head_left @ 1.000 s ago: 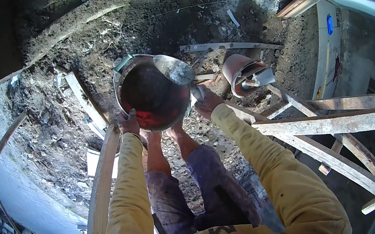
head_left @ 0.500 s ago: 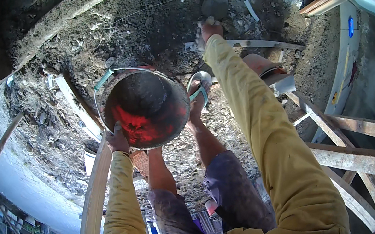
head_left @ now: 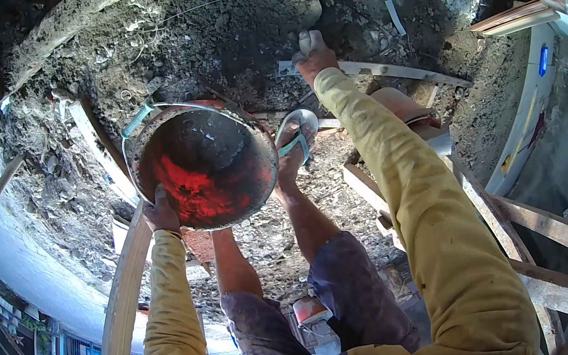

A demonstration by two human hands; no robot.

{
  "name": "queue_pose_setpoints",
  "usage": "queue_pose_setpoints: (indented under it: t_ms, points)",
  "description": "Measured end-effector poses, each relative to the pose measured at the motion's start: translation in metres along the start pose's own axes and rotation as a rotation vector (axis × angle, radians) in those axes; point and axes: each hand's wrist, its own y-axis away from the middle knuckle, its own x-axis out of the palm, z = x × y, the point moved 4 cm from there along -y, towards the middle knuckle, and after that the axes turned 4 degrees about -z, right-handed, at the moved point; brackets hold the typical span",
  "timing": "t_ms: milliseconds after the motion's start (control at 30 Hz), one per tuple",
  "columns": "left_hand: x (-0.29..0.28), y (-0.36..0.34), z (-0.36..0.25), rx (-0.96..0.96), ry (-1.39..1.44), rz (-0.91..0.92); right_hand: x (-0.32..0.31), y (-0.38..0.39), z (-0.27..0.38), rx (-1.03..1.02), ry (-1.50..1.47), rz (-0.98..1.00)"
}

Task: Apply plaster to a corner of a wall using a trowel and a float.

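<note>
My left hand (head_left: 161, 212) grips the near rim of a red plastic bucket (head_left: 205, 163), which is smeared grey inside, holds nothing and tilts toward me. A metal bail handle (head_left: 136, 120) hangs at its far left rim. My right hand (head_left: 315, 61) stretches forward over the rubble, closed on the pale handle of a trowel (head_left: 309, 19) whose grey blade lies in the dark mound of mortar (head_left: 241, 37). Both arms wear yellow sleeves. My right foot in a sandal (head_left: 296, 137) stands just right of the bucket.
A second reddish bucket (head_left: 398, 105) lies on its side under my right arm. Wooden planks (head_left: 526, 222) cross at the right, and a thin batten (head_left: 400, 72) lies past my right hand. A curved board (head_left: 119, 305) edges a drop at the left. Rubble covers the ground.
My right hand left the bucket and reached forward to the trowel in the mortar mound. The bucket, now held by the left hand alone, moved left and tilted.
</note>
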Motion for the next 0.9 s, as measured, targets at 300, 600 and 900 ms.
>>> queue_pose_setpoints:
  t_ms: [300,600,900]
  points:
    - [-0.018,-0.020,0.037,-0.086,-0.009,-0.037,-0.011,0.070,-0.006,0.179,-0.065,0.118]
    - [-0.006,-0.011,0.015,0.055,-0.071,-0.059,-0.019,-0.073,0.024,0.268,-0.450,-0.080]
    - [-0.006,-0.004,0.003,-0.001,-0.058,-0.027,0.010,-0.003,0.039,0.009,0.003,0.102]
